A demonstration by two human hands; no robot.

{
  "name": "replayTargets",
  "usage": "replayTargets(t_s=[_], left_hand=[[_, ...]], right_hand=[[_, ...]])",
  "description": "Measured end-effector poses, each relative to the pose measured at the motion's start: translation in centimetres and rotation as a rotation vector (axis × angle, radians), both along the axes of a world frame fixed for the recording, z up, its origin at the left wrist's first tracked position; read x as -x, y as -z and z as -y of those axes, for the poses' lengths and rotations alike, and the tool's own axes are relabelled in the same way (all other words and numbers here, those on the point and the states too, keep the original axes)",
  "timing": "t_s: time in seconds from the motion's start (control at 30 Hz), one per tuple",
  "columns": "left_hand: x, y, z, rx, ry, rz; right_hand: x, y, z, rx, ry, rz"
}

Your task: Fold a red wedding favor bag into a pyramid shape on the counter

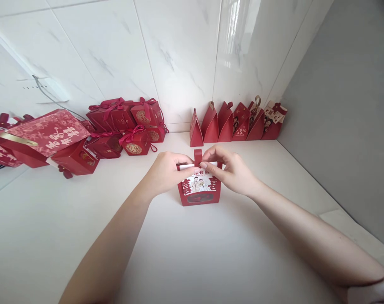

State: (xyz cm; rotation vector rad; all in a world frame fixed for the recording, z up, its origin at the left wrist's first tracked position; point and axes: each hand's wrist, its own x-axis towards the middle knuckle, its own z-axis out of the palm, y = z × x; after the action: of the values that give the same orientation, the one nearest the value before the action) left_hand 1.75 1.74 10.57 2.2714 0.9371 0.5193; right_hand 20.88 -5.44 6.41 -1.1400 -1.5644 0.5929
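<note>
A red gift box (200, 198) with a white printed card and a small oval window stands upright on the white table. A red strap loop (198, 157) rises from its top edge. My left hand (174, 171) pinches the box's top edge just left of the loop, fingers behind and thumb in front. On the other side, my right hand (225, 169) grips the same top edge, its thumb and index finger at the base of the loop.
A row of red triangular boxes (226, 124) stands against the tiled wall at the back right. Ribboned red boxes (136, 143) are stacked at the back left, beside larger red boxes (57, 135). White paper (353, 230) lies at the right edge.
</note>
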Motion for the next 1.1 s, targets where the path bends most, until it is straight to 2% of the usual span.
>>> replayTargets(t_s=[0.1,0.2,0.47,0.9,1.1], left_hand=[[0.4,-0.5,0.0,-0.003,0.057,-0.042],[0.5,-0.8,0.1,-0.026,0.089,-0.033],[-0.1,-0.3,0.6,-0.168,-0.006,-0.039],[0.3,-0.8,1.0,-0.168,0.028,-0.081],[0.1,-0.5,1.2,-0.257,0.027,-0.11]], right_hand=[[-0.2,-0.2,-0.2,0.078,0.015,0.111],[-0.2,-0.3,-0.1,0.089,0.014,0.143],[0.1,-0.2,0.1,0.015,0.035,0.169],[0.0,-0.2,0.3,-0.075,0.066,0.274],[-0.1,-0.2,0.4,-0.056,0.046,0.268]])
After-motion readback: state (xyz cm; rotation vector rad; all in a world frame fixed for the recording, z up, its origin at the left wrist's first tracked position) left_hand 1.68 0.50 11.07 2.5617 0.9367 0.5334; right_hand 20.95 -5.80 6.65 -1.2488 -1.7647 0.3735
